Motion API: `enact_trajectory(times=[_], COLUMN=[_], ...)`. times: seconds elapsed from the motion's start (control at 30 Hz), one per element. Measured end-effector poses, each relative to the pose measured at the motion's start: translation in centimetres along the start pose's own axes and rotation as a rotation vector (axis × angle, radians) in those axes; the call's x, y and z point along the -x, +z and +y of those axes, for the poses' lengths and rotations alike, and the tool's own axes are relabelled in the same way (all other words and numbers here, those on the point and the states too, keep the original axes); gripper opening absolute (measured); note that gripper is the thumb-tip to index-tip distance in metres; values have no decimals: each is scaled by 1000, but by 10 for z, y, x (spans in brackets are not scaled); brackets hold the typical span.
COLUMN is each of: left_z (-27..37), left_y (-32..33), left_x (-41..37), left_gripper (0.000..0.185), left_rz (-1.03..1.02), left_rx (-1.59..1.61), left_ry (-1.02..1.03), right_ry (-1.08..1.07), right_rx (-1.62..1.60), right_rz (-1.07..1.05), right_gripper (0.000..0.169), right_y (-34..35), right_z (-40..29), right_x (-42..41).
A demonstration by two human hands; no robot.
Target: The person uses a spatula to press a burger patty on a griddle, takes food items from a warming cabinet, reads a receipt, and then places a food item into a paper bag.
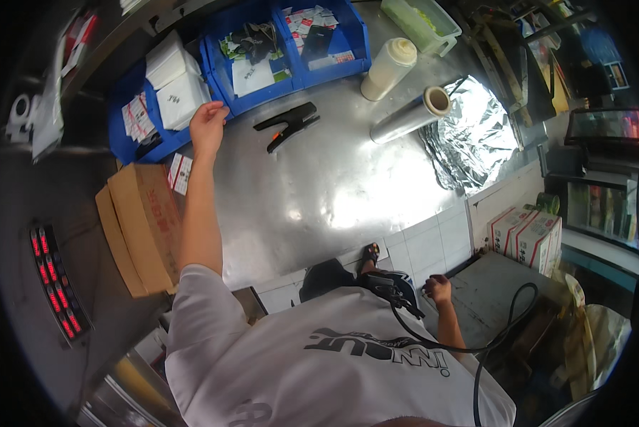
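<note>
My left hand point(208, 124) reaches out beside the front wall of a blue plastic bin point(183, 136), close to stacked white paper napkins point(181, 101). Its fingers are bent, with a gap by the thumb and nothing visible between them. To the right of it, a black stapler point(290, 125) lies on the stainless steel worktop point(276, 213). My right hand point(438, 290) hangs low at my side with curled fingers, near a grey surface point(498, 291); whether it holds anything is unclear. A printed sachet point(180, 173) lies by my left forearm.
More blue bins point(298, 80) hold sachets and packets. Behind stand a squeeze bottle point(389, 69), a foil roll point(410, 115), crumpled foil point(474, 139) and a clear tub of greens point(423, 24). Cardboard point(138, 229) is left, cartons point(527, 240) right. A black cable point(458, 349) crosses my front.
</note>
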State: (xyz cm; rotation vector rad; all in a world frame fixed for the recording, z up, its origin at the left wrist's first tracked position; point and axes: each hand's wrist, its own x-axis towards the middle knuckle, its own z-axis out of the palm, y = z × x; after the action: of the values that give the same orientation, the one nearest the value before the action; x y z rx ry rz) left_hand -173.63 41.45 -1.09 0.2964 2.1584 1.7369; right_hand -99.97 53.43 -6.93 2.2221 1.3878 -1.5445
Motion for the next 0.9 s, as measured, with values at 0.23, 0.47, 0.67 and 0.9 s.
enact_trajectory(times=[0.23, 0.47, 0.67, 0.9], left_z=[-6, 36, 70, 16], left_y=[12, 122, 264, 303], left_x=[-69, -82, -114, -183], left_gripper=[19, 23, 60, 85], left_rz=[102, -78, -218, -128], left_rx=[-150, -448, -989, -1175], left_ry=[208, 530, 641, 193], right_ry=[262, 384, 315, 363], right_rx=[-25, 22, 15, -241], right_rz=[62, 39, 54, 59], right_gripper=[27, 22, 24, 25], right_y=[3, 11, 29, 17], right_z=[26, 47, 16, 59], right_x=[38, 46, 37, 55])
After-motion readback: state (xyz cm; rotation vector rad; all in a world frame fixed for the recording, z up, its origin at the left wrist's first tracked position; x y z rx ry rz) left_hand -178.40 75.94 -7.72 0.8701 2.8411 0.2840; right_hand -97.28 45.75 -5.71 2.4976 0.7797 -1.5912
